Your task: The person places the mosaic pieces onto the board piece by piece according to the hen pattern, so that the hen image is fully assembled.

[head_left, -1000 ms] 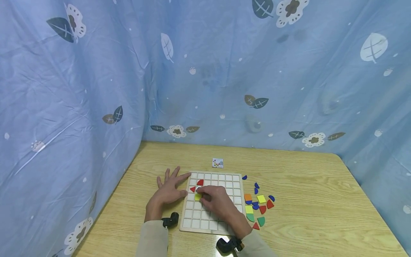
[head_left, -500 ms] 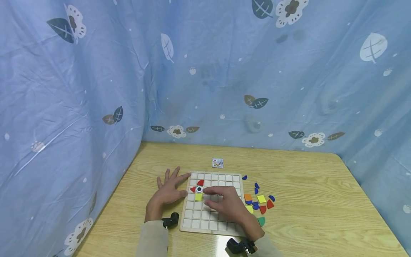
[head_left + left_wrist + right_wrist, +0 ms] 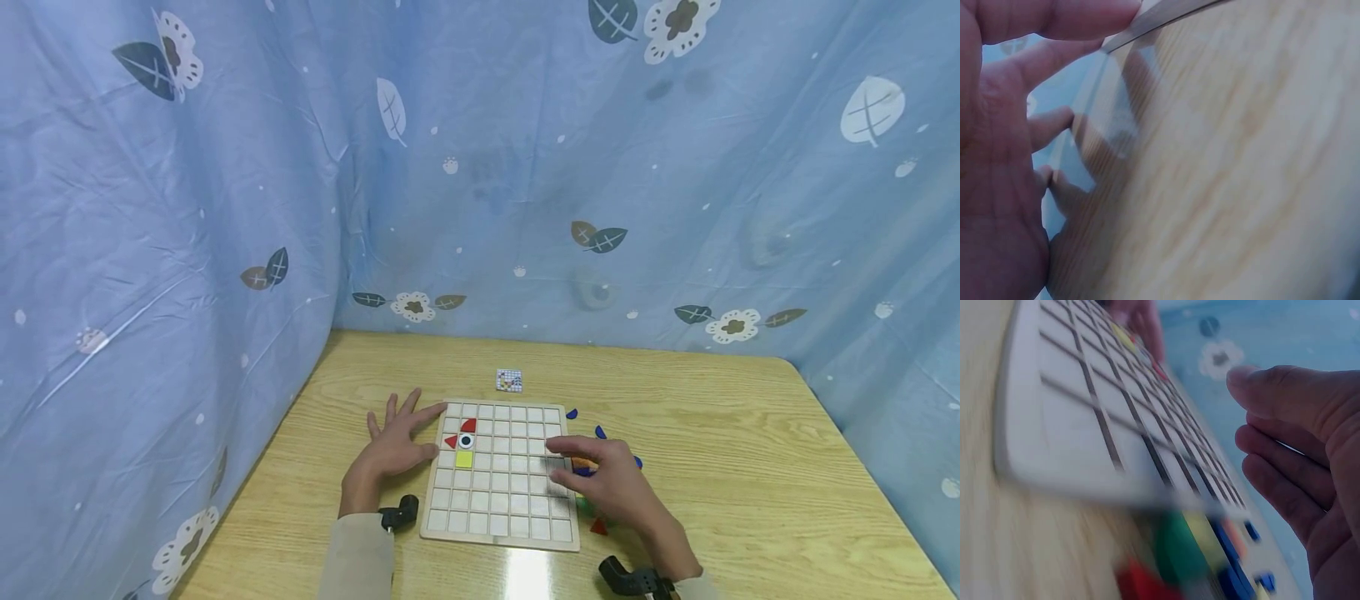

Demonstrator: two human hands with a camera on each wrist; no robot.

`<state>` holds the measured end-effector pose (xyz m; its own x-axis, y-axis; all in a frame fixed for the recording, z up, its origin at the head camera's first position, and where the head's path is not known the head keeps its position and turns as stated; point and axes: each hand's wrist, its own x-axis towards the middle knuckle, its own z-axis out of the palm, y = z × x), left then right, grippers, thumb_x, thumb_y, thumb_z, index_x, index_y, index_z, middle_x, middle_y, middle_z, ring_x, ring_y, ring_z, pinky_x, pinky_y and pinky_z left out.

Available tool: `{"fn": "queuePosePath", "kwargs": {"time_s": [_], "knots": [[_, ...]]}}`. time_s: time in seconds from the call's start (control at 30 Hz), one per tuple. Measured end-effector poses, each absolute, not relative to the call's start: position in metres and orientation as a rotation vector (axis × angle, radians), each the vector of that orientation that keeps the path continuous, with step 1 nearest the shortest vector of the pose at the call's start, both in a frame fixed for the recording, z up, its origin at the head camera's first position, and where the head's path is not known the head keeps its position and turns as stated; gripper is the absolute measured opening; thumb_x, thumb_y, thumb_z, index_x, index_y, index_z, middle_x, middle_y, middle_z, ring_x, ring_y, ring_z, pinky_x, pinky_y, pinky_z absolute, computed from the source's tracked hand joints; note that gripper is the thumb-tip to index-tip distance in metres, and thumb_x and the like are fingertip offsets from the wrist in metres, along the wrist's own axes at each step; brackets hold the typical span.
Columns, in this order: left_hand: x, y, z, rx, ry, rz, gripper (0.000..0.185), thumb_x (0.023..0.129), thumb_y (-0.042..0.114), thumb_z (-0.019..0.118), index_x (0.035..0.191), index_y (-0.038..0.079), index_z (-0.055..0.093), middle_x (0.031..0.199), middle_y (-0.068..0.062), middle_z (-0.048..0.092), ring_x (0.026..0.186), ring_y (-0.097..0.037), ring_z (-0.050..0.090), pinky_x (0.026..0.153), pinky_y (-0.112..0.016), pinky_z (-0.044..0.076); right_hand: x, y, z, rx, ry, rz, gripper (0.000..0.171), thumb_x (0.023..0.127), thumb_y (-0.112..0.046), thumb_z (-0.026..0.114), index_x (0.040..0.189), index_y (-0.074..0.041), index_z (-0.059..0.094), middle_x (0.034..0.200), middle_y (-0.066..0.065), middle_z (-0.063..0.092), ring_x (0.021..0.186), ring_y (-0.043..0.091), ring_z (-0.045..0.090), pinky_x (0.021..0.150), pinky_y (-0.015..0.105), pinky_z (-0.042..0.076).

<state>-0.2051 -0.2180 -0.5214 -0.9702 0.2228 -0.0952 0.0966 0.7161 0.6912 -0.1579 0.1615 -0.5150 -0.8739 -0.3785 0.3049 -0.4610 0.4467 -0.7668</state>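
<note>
A wooden grid board (image 3: 498,541) lies on the table. In its upper left squares sit a red quarter-circle piece (image 3: 468,425), a red triangle (image 3: 451,442), a white tile with a black-ringed eye (image 3: 466,441) and a yellow square (image 3: 464,459). My left hand (image 3: 392,446) lies with spread fingers against the board's left edge, thumb and forefinger touching it. Over the board's right edge hovers my right hand (image 3: 603,479), fingers parted from the thumb and nothing between them. Loose pieces beneath it are partly hidden, among them a green piece (image 3: 1179,550) and a red triangle (image 3: 598,527).
A small printed pattern card (image 3: 508,381) lies behind the board. Blue half-round pieces (image 3: 572,414) sit right of the board. A blue patterned curtain (image 3: 480,208) hangs behind and left of the wooden table (image 3: 750,467).
My right hand let go of the eye tile, which now shows in its square, and moved right across the board to above the loose pieces. My left hand stayed put.
</note>
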Motion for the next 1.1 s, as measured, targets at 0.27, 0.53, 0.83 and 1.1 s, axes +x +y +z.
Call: {"fn": "queuePosePath", "kwargs": {"time_s": [0.27,0.53,0.83,1.1], "knots": [[-0.205,-0.217,-0.521,0.253,2.75,1.093,0.077,0.089,0.014,0.078,0.162,0.027,0.057,0.184,-0.019,0.017,0.169,-0.052,-0.01,0.123,-0.08,-0.019,-0.151,0.208,-0.514,0.517,-2.636,1.315,0.041,0.091,-0.018,0.09,0.131,-0.014,0.081,0.124,0.001,0.083,0.114,0.013,0.078,0.083,0.033,0.067],[-0.204,-0.217,-0.521,0.25,2.745,1.091,0.077,0.089,0.015,0.078,0.162,0.027,0.056,0.184,-0.018,0.016,0.169,-0.052,-0.011,0.123,-0.079,-0.02,-0.151,0.238,-0.515,0.448,-2.612,1.232,0.039,0.091,-0.012,0.09,0.129,-0.012,0.081,0.12,0.004,0.084,0.108,0.025,0.081,0.095,0.009,0.054],[-0.204,-0.218,-0.521,0.259,2.735,1.097,0.077,0.09,0.015,0.076,0.163,0.026,0.055,0.184,-0.018,0.014,0.168,-0.052,-0.012,0.122,-0.08,-0.022,-0.16,0.248,-0.519,0.358,-2.658,1.271,0.039,0.092,-0.015,0.089,0.13,-0.012,0.08,0.124,0.004,0.083,0.113,0.016,0.08,0.097,0.016,0.058],[-0.204,-0.218,-0.521,0.255,2.734,1.098,0.077,0.09,0.016,0.077,0.163,0.027,0.055,0.184,-0.018,0.014,0.168,-0.052,-0.012,0.122,-0.08,-0.021,-0.168,0.249,-0.525,0.325,-2.723,1.318,0.041,0.095,-0.017,0.086,0.135,-0.011,0.077,0.128,0.006,0.082,0.119,0.029,0.078,0.097,0.023,0.062]]}}
